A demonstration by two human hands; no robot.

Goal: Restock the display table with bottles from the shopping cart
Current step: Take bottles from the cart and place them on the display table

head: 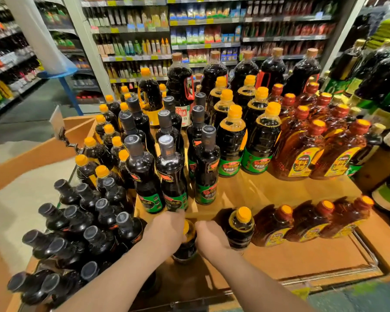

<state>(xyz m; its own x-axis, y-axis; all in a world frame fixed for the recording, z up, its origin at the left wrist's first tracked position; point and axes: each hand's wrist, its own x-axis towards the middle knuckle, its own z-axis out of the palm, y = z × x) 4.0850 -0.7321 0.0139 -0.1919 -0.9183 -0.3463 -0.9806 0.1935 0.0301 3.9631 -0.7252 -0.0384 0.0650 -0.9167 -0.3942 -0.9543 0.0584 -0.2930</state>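
Holding one orange-capped bottle (186, 242) upright between left hand (164, 230) and right hand (211, 238), grip clamped both sides, I steadied it beside worktop (279, 190).

Two hands (189, 235) at six o'clock, six grey-capped green-label bottles (171, 176) standing at centre, three amber bottles (313, 224) lying at four o'clock, five big brown-capped jugs (214, 73) at twelve o'clock.

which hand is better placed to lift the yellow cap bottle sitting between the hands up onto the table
Left. The left hand already wraps over the top of the bottle between the hands, while the right hand is cupped against the neighbouring yellow-capped bottle.
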